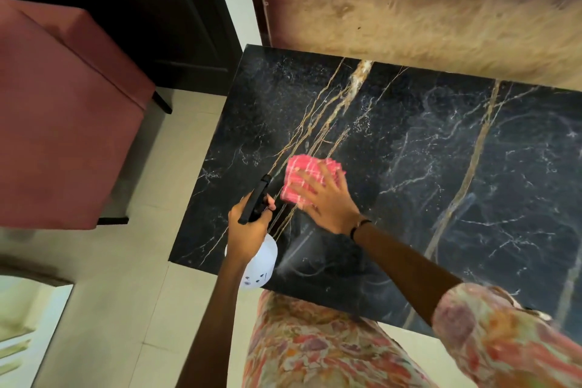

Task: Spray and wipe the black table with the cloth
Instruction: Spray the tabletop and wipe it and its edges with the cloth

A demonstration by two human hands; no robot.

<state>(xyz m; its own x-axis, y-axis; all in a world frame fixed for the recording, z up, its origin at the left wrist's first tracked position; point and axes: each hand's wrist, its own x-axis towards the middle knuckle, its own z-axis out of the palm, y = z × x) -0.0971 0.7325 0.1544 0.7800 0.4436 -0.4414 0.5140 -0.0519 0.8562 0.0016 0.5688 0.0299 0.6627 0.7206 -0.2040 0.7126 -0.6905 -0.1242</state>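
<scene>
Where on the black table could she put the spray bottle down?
Most of the black table is bare: the whole stretch right of the pink cloth, and the far strip along the tan wall. It is crowded only near the left edge, where the right hand presses the cloth and the left hand grips the spray bottle.

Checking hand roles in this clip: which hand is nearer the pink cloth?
Right. The right hand presses flat on the pink cloth on the black table. The left hand holds the spray bottle just beside it, not touching.
</scene>
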